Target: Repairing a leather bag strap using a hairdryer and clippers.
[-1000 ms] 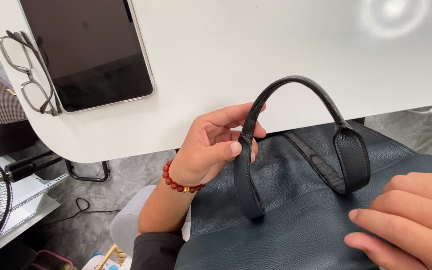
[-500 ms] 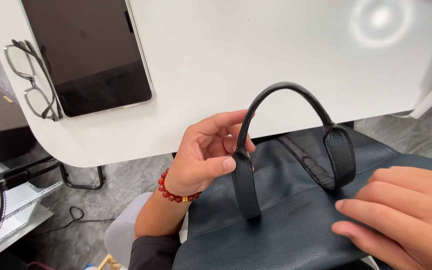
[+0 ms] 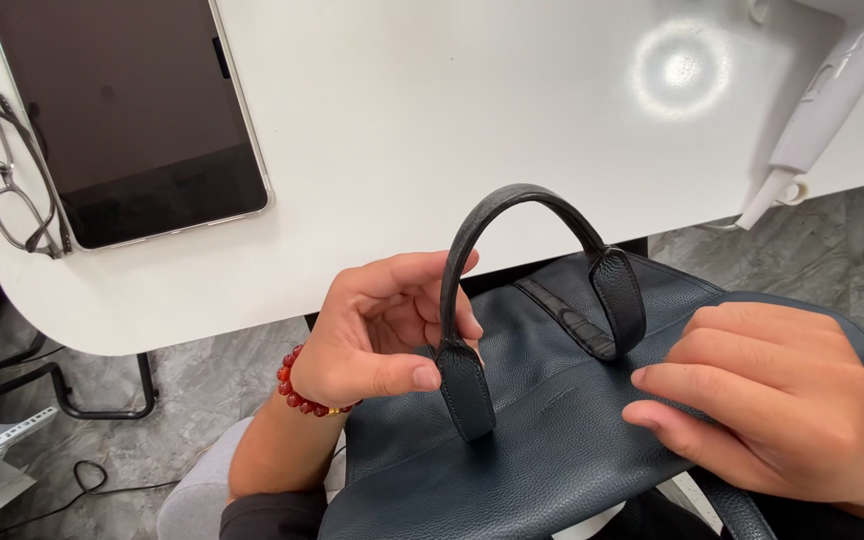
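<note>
Pinching the lower left end of the arched black handle (image 3: 527, 215) between thumb and fingers, the left hand (image 3: 382, 335) was closed on it just above the tab stitched to the dark blue leather bag (image 3: 552, 440). A red bead bracelet (image 3: 297, 390) sat on that wrist. The bag lay on the person's lap, just below the edge of the white table (image 3: 452, 120). The right hand (image 3: 772, 400) rested flat on the bag's front panel near the handle's right end, fingers loosely curled, gripping nothing. On the table stood a dark-screened tablet (image 3: 132, 110), a pair of glasses (image 3: 7, 170) beside its left edge, and a white hair dryer (image 3: 822, 100) at the far right corner.
</note>
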